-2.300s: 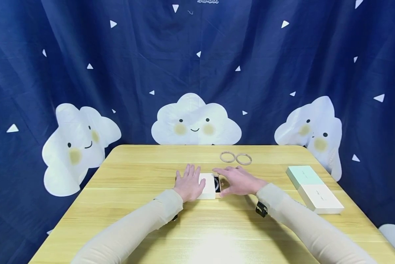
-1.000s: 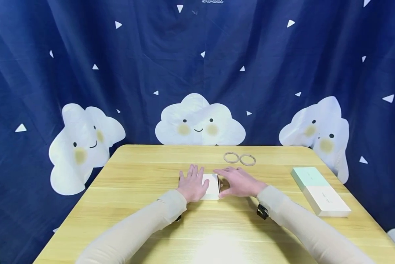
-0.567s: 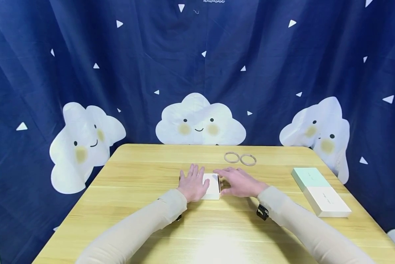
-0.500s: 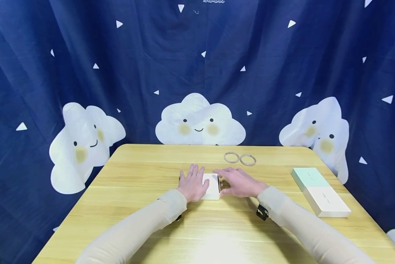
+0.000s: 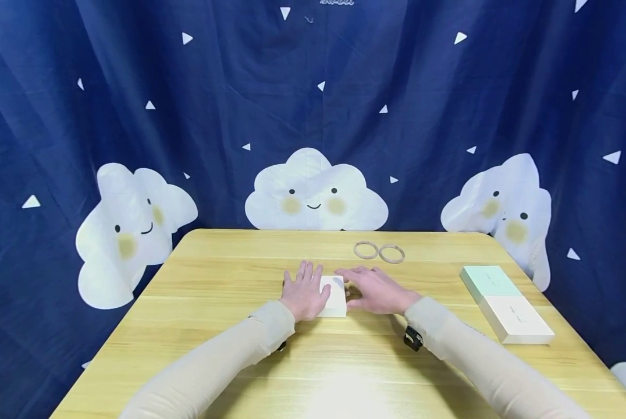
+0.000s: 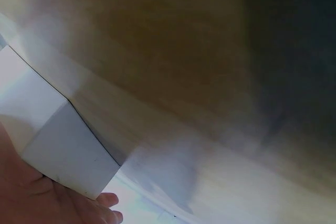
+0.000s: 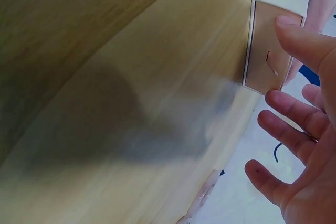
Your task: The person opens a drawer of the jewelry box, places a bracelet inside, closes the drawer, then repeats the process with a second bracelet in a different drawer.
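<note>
While the small white box (image 5: 335,295) lies flat on the wooden table (image 5: 229,349), a little on the far side of the table's middle, it sits exactly between my two hands. Its long axis seems to run from near to far, so its two long sides face left and right, one toward each hand.

My left hand (image 5: 302,291) lies flat on the left part of the box with the fingers straight and together; it presses and does not grip. In the left wrist view my palm (image 6: 31,198) touches the box corner (image 6: 73,156).

My right hand (image 5: 376,289) is at the right end of the box. Here the fingers are relaxed and spread, and the fingertips reach over the right edge of the lid. In the right wrist view my thumb (image 7: 302,38) lies against the beige end face (image 7: 268,66), which has a small slot, while the other fingers (image 7: 286,129) hang free of the box. So this hand touches the box but holds nothing.

Both hands are equally near the box; it lies to the right of my left hand and to the left of my right hand.

Farther away, two thin rings (image 5: 379,252) lie side by side near the far edge. Well apart on the right, a mint box (image 5: 488,281) and a white box (image 5: 517,319) lie end to end.
</note>
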`<state>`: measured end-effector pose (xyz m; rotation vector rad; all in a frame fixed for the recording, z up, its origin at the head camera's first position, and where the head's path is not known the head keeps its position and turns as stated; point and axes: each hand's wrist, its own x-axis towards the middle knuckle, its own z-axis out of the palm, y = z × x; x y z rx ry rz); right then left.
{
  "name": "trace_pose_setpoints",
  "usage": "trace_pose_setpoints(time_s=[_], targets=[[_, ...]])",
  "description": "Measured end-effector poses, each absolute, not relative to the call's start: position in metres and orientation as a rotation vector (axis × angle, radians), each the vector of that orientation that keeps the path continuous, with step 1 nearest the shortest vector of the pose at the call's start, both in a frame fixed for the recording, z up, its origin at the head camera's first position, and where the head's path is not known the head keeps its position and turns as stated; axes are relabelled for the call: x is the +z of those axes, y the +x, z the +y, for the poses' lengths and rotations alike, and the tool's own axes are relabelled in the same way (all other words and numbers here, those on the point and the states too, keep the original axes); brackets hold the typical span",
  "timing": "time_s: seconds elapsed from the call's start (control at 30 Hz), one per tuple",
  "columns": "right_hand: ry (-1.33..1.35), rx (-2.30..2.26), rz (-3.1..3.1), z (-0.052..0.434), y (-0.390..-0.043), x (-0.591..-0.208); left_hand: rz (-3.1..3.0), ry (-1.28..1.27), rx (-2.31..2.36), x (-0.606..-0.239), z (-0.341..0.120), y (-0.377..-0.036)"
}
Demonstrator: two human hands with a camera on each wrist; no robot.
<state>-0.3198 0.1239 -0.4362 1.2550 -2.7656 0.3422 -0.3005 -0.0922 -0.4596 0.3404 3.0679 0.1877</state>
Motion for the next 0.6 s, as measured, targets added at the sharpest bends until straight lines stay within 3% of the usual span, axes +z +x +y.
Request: trace_pose_setpoints(time_s=[0.6], targets=[[1.262, 0.304, -2.771, 0.1293, -0.3178, -0.4307, 3.095, 0.438, 0.223, -0.4603, -0.1008, -0.3100]])
